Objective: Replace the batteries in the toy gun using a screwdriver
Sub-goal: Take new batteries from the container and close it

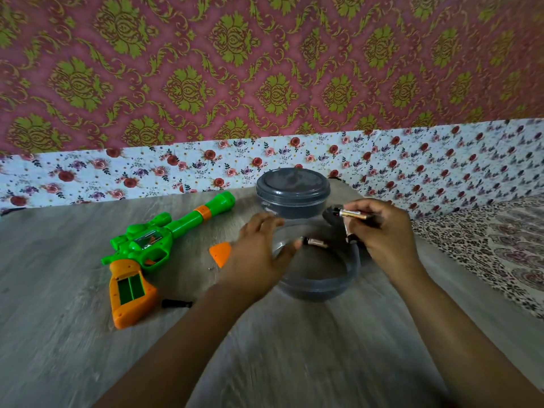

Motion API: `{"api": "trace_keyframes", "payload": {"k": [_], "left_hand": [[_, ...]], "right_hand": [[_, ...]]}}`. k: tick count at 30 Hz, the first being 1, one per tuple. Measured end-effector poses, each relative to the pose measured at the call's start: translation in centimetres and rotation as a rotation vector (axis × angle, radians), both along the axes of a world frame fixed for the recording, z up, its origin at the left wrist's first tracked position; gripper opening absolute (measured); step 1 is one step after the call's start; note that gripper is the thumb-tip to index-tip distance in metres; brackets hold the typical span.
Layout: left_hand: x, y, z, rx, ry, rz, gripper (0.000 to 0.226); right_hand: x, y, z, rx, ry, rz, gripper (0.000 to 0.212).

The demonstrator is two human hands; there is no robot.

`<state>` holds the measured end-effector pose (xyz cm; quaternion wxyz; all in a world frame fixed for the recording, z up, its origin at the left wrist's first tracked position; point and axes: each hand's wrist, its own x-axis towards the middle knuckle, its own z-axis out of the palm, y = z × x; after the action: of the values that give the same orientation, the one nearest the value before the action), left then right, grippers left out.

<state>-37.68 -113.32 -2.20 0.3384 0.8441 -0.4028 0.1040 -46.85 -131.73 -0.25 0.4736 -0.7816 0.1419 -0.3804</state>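
Batteries: right hand [379, 231] pinches gold-cased cylindrical cells [354, 214] above the clear round plastic tub [318, 287]; how many, cannot tell. Left hand [259, 251] spread, fingers on the tub's rim. Green-and-orange plastic toy gun [153, 245] lies well left, grip compartment open and empty; orange cover [220, 253] and black screwdriver [176, 303] beside it. Risks: cells slipping from the pinch, polarity reversed on insertion, tiny loose screw [209, 268] getting lost.

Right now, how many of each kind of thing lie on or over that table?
Toy gun: 1
Orange battery cover: 1
Black screwdriver: 1
Grey containers: 2
Batteries visible: 2
Total: 7
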Motion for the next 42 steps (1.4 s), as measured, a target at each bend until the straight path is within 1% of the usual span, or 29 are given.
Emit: {"api": "trace_keyframes", "payload": {"k": [1,3,6,7,9,10,13,16,18,20,23,25,28,30,32,34,36,37,39,40,42], "left_hand": [[0.4,-1.2,0.5,0.05,-0.019,-0.04,0.041],[1.3,-3.5,1.2,0.219,-0.017,-0.118,0.027],[2.7,-6.7,0.8,0.431,0.003,-0.174,0.017],[3.1,-7.5,0.5,0.471,-0.006,-0.18,0.019],[3.6,-8.6,-0.3,0.497,-0.052,-0.177,0.039],[3.8,-9.0,-0.5,0.501,-0.089,-0.169,0.044],[4.4,-10.2,-1.3,0.521,-0.149,-0.189,0.046],[4.4,-10.9,-1.4,0.572,-0.142,-0.181,0.041],[4.3,-11.0,-1.3,0.545,-0.148,-0.153,0.036],[3.8,-10.5,-0.5,0.491,-0.148,-0.121,0.029],[3.2,-8.3,1.4,0.332,-0.081,-0.057,0.02],[2.7,-6.1,2.6,0.226,-0.068,-0.012,0.015],[1.9,-1.2,3.6,0.131,-0.022,0.034,0.013],[1.6,1.9,3.5,0.141,0.033,0.059,0.015],[1.6,4.8,2.9,0.214,0.087,0.093,0.019],[1.9,7.0,2.0,0.268,0.135,0.107,0.016],[2.3,8.4,1.4,0.273,0.174,0.107,0.013],[2.4,8.8,1.1,0.262,0.187,0.106,0.015],[2.9,9.4,0.8,0.245,0.17,0.116,0.023],[3.1,9.4,0.5,0.255,0.148,0.139,0.027],[3.4,9.6,-0.1,0.275,0.117,0.183,0.03]], "right_hand": [[-0.3,-0.3,-0.7,0.036,-0.038,-0.004,0.027],[-0.8,-0.5,-1.9,0.097,-0.093,0.0,0.031],[-1.1,-0.7,-2.4,0.183,-0.152,0.023,0.03],[-1.1,-0.7,-2.3,0.191,-0.17,0.023,0.029],[-1.2,-0.6,-2.4,0.167,-0.187,0.011,0.029],[-1.1,-0.6,-2.4,0.139,-0.185,0.004,0.028],[-1.1,-0.7,-2.9,0.025,-0.174,-0.019,0.028],[-1.0,-0.7,-3.0,-0.105,-0.179,-0.039,0.024],[-1.0,-0.7,-3.1,-0.22,-0.18,-0.056,0.021],[-1.1,-0.6,-3.2,-0.287,-0.178,-0.061,0.02],[-1.0,-0.4,-3.2,-0.315,-0.208,-0.06,0.019],[-1.0,-0.3,-3.2,-0.343,-0.221,-0.054,0.019],[-0.9,0.3,-3.4,-0.386,-0.211,-0.018,0.018],[-1.2,1.1,-3.3,-0.377,-0.2,0.022,0.018],[-1.5,2.8,-2.8,-0.39,-0.225,0.062,0.017],[-1.5,5.7,-1.9,-0.427,-0.248,0.094,0.016],[-1.1,9.0,-1.0,-0.464,-0.205,0.161,0.015],[-0.6,10.5,-0.8,-0.479,-0.133,0.214,0.014],[1.1,12.9,-0.7,-0.526,0.085,0.291,0.014],[2.0,13.6,-0.9,-0.547,0.182,0.299,0.015],[3.5,14.5,-1.4,-0.582,0.3,0.282,0.018]]}}
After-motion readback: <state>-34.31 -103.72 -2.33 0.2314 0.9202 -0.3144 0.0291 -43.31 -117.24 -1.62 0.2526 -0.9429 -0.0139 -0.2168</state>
